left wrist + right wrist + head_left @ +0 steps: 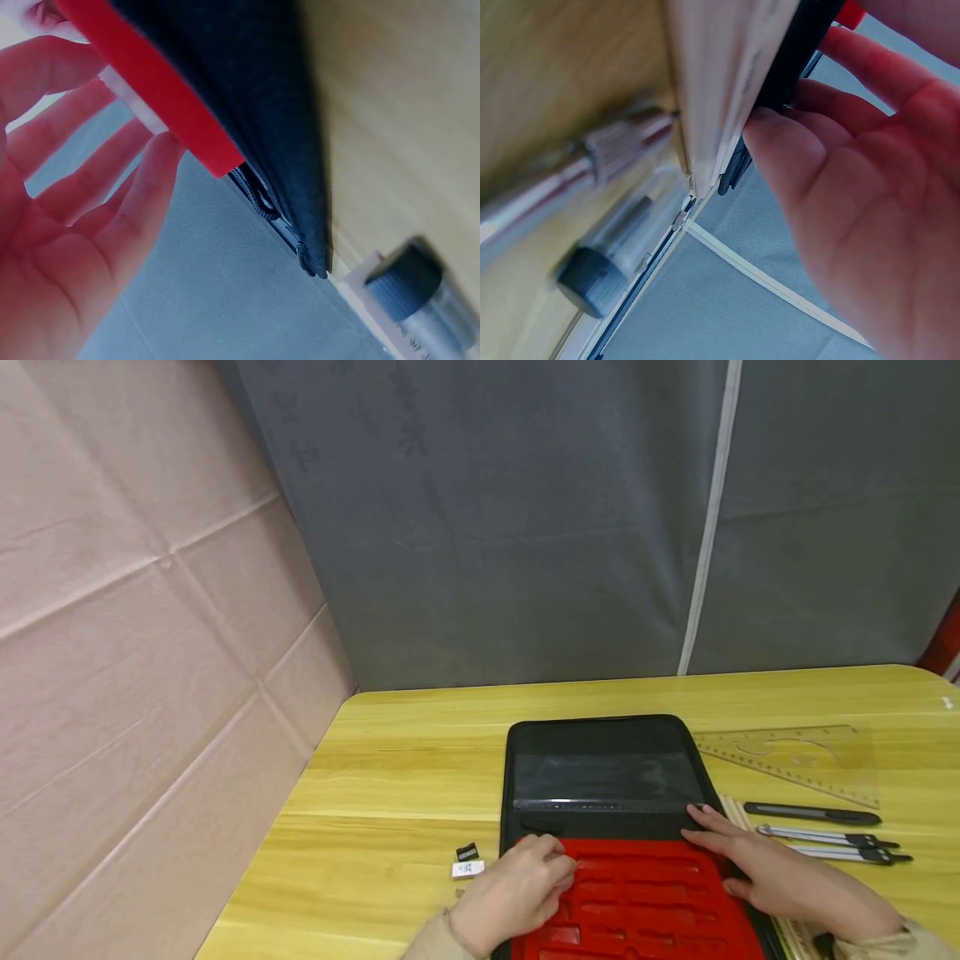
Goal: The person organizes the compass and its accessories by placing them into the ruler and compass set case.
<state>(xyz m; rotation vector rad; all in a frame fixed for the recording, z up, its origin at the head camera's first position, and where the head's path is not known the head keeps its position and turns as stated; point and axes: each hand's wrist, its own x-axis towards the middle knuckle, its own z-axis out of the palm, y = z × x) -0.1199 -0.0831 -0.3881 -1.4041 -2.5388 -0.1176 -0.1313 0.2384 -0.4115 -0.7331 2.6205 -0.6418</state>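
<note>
A black zip case [600, 727] lies unfolded, a red moulded tray [645, 893] in its lower half. At the tray's upper left, my left hand [517, 889] has bent fingers. The left wrist view shows this hand [82, 195] pinching a small white piece [135, 101] against the red tray [180, 97]; its full shape is hidden. My right hand [795, 877] lies with spread fingers across the case's right edge. Seen from the right wrist, that hand [877, 157] touches the black edge [791, 64]. Hands hide parts of the tray.
Right of the case are a clear set square [806, 756], a dark pen-like tool [813, 813], two compasses [847, 854] and pale rulers [797, 935]. A white block [468, 869] and a small black item [467, 852] lie left. A capped clear tube [420, 292] stands out in the left wrist view.
</note>
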